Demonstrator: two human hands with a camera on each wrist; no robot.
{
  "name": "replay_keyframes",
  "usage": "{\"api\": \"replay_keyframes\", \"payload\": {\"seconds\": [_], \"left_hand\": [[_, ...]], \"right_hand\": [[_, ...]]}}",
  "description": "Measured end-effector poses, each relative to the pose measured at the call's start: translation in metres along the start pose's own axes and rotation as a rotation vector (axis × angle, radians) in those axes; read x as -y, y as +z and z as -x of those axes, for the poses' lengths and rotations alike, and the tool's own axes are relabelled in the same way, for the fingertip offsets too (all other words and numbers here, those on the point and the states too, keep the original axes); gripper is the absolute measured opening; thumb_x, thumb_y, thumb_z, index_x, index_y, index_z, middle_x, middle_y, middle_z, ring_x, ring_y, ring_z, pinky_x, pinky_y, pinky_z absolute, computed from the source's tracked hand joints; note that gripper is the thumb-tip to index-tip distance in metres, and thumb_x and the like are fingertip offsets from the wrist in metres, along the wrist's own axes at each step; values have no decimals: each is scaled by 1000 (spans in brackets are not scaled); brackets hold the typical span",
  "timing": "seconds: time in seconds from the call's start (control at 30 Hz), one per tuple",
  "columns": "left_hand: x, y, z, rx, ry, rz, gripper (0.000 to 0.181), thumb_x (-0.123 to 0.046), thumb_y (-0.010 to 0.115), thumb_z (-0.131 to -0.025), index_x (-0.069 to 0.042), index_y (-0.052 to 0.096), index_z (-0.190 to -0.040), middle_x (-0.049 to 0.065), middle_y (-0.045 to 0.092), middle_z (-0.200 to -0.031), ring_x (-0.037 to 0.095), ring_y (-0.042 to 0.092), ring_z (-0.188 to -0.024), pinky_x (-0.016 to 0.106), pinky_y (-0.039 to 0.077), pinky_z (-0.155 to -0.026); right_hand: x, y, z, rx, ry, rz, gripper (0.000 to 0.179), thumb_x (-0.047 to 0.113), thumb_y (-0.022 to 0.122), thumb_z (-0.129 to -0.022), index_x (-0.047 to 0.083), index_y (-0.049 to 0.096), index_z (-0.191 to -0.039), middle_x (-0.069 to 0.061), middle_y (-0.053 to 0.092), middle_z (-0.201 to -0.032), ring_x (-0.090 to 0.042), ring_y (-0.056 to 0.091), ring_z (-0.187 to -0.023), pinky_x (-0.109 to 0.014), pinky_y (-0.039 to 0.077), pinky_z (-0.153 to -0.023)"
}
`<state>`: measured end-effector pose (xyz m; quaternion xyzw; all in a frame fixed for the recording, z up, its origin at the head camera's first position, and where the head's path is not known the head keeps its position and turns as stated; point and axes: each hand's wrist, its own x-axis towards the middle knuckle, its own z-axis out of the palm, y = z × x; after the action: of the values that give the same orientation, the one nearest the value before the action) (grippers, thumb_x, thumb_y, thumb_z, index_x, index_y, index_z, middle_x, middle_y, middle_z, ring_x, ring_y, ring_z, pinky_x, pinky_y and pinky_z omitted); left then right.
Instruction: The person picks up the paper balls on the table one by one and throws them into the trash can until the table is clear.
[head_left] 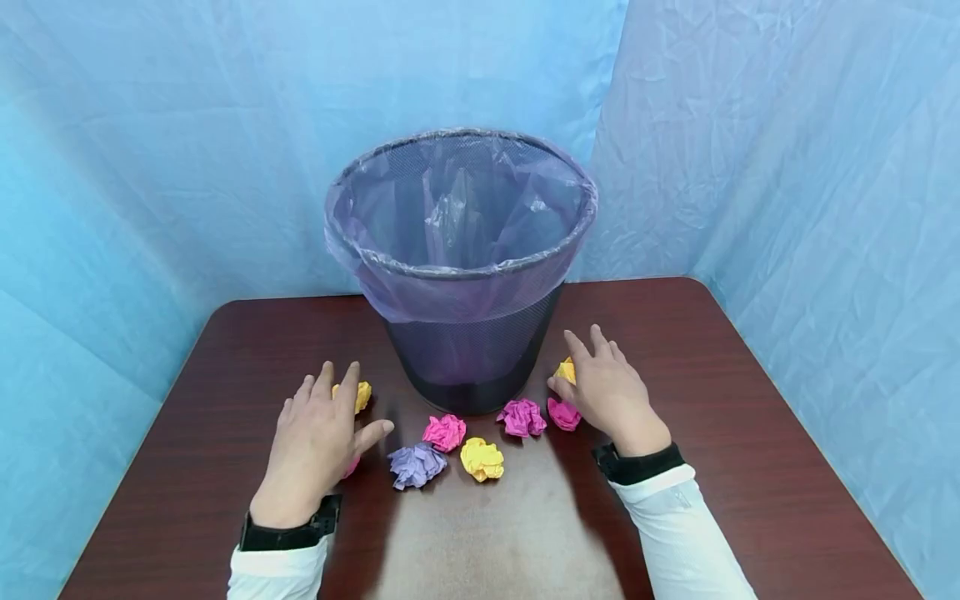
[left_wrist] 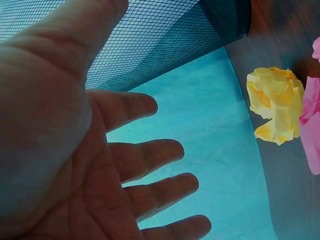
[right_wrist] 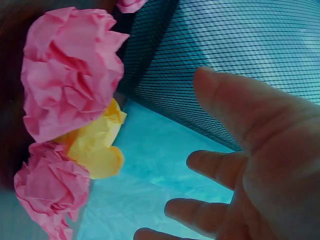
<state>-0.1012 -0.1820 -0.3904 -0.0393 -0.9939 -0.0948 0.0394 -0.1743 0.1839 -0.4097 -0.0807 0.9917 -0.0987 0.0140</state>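
Note:
My left hand [head_left: 311, 446], palm down with fingers spread, hovers over the table's left side and holds nothing. It partly hides a yellow crumpled paper ball [head_left: 363, 396] and a pink one [head_left: 351, 468]. On the right, my other hand [head_left: 611, 396] is also spread and holding nothing, beside a yellow ball [head_left: 566, 371] and a pink ball [head_left: 563, 414]. Between the hands lie a purple ball [head_left: 417, 466], a pink ball [head_left: 445, 432], a yellow ball [head_left: 482, 460] and a magenta ball [head_left: 522, 417]. The wrist views show gaps between fingers and paper.
A black mesh wastebasket [head_left: 480, 354] stands upright behind the paper balls. Its translucent purple liner [head_left: 450, 296] folds over the rim. Dark brown wood makes up the tabletop [head_left: 750, 467], and blue cloth [head_left: 187, 150] hangs behind and at both sides.

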Motion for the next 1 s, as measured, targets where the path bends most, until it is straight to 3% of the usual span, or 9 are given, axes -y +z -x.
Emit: {"api": "replay_keyframes", "payload": {"seconds": [0.37, 1.0], "left_hand": [[2, 7, 0, 22, 0, -9, 91, -52, 80, -88, 3, 47, -153, 41, 44, -151, 62, 47, -135, 73, 40, -108], [2, 11, -1, 19, 24, -17, 89, -51, 80, -88, 4, 50, -150, 41, 48, -148, 61, 51, -132, 70, 43, -106]], "right_hand": [[-2, 11, -10, 82, 63, -14, 77, 37, 70, -98, 9, 37, -161, -34, 24, -166, -56, 45, -141, -69, 47, -104], [-3, 25, -20, 153, 104, -33, 70, 33, 68, -98, 13, 42, -160, -31, 28, -166, -55, 49, -138, -69, 46, -104]]}}
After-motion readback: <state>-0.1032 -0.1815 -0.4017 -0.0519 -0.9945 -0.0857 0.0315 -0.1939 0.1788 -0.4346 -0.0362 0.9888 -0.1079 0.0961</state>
